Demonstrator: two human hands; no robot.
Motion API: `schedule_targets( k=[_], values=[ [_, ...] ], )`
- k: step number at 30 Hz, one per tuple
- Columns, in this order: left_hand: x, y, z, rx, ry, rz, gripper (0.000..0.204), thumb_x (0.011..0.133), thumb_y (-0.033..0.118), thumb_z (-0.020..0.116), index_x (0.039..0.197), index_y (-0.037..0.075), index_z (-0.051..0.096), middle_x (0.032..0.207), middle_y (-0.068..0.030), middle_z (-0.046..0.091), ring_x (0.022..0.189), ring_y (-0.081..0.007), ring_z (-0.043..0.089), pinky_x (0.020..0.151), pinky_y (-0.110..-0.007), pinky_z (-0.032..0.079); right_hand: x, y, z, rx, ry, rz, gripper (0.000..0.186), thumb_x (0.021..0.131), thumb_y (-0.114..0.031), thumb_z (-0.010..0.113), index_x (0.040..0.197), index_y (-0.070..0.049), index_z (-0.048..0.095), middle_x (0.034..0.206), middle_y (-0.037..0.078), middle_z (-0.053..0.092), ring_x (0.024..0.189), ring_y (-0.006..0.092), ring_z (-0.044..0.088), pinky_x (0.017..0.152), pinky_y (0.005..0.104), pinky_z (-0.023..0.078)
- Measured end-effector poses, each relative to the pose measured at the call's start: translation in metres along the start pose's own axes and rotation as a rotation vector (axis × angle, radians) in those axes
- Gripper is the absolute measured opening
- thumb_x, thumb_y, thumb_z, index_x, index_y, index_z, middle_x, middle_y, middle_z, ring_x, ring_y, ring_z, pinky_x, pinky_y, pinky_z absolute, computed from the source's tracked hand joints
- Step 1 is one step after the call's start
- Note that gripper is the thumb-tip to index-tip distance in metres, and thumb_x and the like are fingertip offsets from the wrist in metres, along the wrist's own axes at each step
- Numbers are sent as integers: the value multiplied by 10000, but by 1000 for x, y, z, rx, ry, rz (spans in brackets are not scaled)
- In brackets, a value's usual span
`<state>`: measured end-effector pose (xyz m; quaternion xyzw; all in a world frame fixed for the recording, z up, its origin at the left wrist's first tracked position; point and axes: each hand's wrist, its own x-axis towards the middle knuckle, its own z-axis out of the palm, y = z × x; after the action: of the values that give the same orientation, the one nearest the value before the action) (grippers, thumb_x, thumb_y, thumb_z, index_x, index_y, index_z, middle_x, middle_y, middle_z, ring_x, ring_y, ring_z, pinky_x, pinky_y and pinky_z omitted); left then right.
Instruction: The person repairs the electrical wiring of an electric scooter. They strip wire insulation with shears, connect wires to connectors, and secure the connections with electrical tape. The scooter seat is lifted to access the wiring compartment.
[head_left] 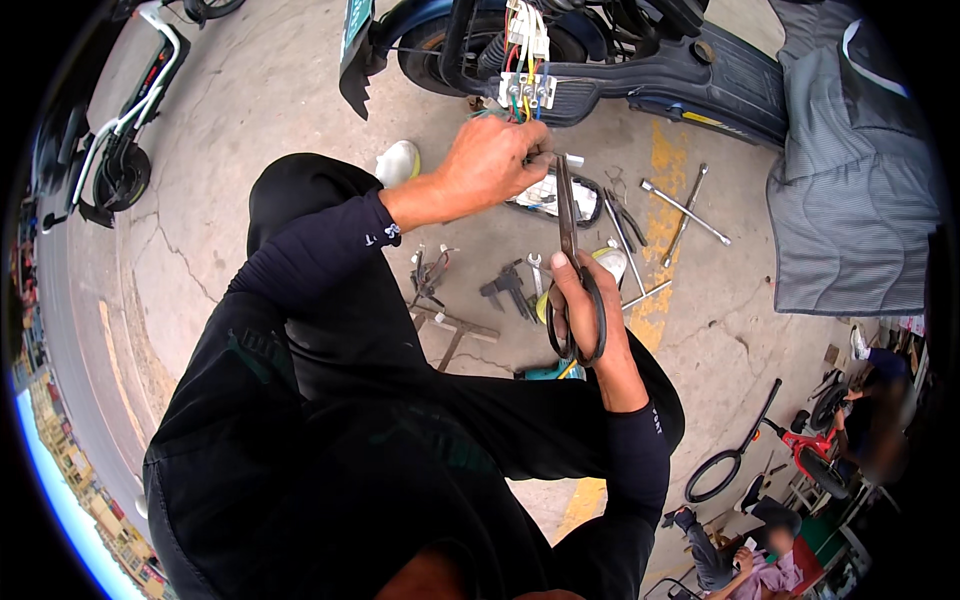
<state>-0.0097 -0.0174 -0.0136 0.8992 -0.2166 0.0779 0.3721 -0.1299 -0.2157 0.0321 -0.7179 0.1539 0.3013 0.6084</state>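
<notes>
Scissors point(568, 225) are in the right hand point(612, 345), in front of the person's body, with the blades pointing away toward the scooter point(700, 70). The fingers of this hand are curled through and around the black handles, and the 2 blades lie nearly together. Their tips reach just beside the fingers of the left hand point(485, 162). Those are bent inward below a white terminal block point(546, 92); I cannot tell how tightly they close or what they hold.

Coloured wires point(531, 65) run from the block up to white connectors point(525, 28) by the scooter's rear wheel. On the concrete ground below the left hand lies a dark-rimmed tray point(599, 208) with white contents. Pliers point(628, 222) lie just to its right, and a cross wrench point(687, 212) lies farther right, over a yellow line point(655, 300). A wrench point(536, 268) and a dark tool point(510, 290) lie left of the scissors.

A grey cover point(850, 200) hangs at the right. At the lower right, 2 other people are near a red bike point(818, 445).
</notes>
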Motion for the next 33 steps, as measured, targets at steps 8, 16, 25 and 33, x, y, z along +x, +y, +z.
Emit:
schedule_targets(
  k=[8, 16, 25, 33],
  values=[
    [0, 2, 0, 116, -106, 96, 167, 834, 173, 732, 919, 38, 683, 732, -132, 702, 670, -346, 679, 591, -440, 519, 16, 15, -5, -128, 48, -88, 426, 1005, -400, 587, 896, 12, 597, 560, 10, 484, 428, 107, 457, 427, 287, 366],
    [0, 1, 0, 143, -157, 47, 189, 854, 205, 728, 893, 33, 658, 681, -138, 674, 631, -355, 656, 556, -447, 495, 32, 34, -1, -321, 141, -236, 501, 999, -406, 563, 789, 48, 593, 628, 217, 563, 606, 385, 560, 616, 448, 451],
    [9, 0, -6, 91, -254, 47, 209, 887, 209, 699, 835, 7, 683, 657, -184, 638, 629, -391, 629, 605, -463, 487, 22, 25, 2, -540, 262, -283, 431, 992, -344, 569, 799, 38, 617, 659, 250, 614, 686, 465, 625, 632, 497, 476],
    [3, -1, -4, -15, -176, 16, 207, 882, 191, 707, 868, -14, 679, 696, -187, 669, 651, -387, 652, 602, -463, 484, 19, 17, 2, -551, 293, -308, 388, 989, -312, 588, 824, 38, 611, 645, 250, 601, 669, 464, 619, 620, 481, 480]
  ],
)
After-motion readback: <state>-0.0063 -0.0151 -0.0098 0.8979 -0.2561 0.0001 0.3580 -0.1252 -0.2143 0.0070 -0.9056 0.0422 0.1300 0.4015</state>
